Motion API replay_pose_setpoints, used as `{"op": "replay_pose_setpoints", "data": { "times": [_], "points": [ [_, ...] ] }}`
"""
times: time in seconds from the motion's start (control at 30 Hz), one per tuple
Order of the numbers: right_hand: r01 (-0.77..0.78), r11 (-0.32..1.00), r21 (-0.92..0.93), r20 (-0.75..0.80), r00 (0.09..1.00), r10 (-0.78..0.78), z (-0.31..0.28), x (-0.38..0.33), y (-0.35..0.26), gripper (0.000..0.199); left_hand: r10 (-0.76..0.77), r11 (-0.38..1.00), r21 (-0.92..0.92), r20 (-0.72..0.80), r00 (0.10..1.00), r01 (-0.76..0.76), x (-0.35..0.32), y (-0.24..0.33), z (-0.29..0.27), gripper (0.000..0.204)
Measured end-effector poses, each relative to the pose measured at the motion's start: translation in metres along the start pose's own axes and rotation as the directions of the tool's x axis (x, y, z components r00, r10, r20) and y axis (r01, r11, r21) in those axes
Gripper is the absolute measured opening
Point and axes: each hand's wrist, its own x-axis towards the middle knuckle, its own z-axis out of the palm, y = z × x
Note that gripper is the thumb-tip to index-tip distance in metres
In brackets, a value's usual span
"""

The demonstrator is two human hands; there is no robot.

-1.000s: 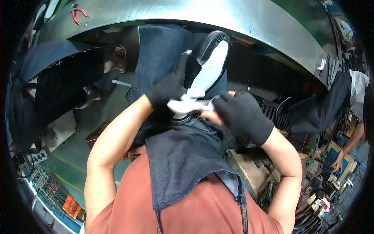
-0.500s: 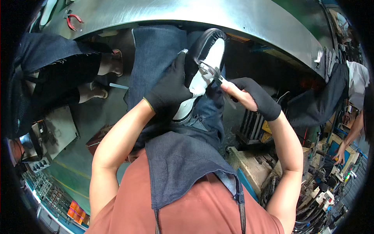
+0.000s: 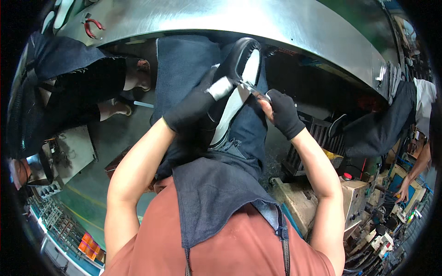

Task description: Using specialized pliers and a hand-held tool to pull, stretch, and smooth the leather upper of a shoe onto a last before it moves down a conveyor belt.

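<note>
A black shoe [image 3: 234, 103] with a white underside lies sole-up across my lap, its rounded toe pointing toward the bench. My left hand [image 3: 195, 106], in a black fingerless glove with white wrapping on the thumb, grips the shoe along its left side. The thumb presses near the sole's edge; the other fingers are mostly hidden. My right hand [image 3: 284, 112], also in a black glove, is closed around a metal hand tool [image 3: 253, 89] that looks like pincers. The tool's tip meets the shoe at the left edge of the white underside, below the toe.
A curved metal bench [image 3: 221, 17] runs across the front, with red-handled pliers [image 3: 92, 28] at its left. Another person's legs [image 3: 138, 76] are close on the left. A beige machine [image 3: 292, 198] stands by my right arm, and a co-worker's hand [image 3: 403, 189] is farther right.
My right hand has moved slightly down, and the tool's tip has shifted to the sole's left edge. My left thumb has moved up toward the toe. The shoe has shifted slightly left.
</note>
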Motion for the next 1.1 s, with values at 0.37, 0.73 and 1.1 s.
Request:
{"op": "replay_pose_setpoints", "data": {
  "times": [0.37, 0.73, 1.1],
  "points": [
    [-0.147, 0.986, 0.084, 0.113, 0.984, 0.137, -0.032, -0.023, -0.020, 0.034, 0.027, 0.835, 0.509, -0.417, 0.908, 0.209, 0.019, 0.016, 0.050, 0.060],
    [0.160, 0.987, -0.033, 0.182, 0.972, -0.152, -0.092, 0.010, -0.112, 0.043, 0.298, 0.871, 0.440, -0.121, 0.947, -0.218, 0.004, -0.010, 0.030, 0.090],
    [0.150, 0.934, -0.323, 0.223, 0.972, -0.078, -0.060, 0.017, -0.074, 0.051, -0.126, 0.987, 0.095, -0.058, 0.990, 0.131, -0.004, 0.014, 0.030, 0.114]
  ]
}}
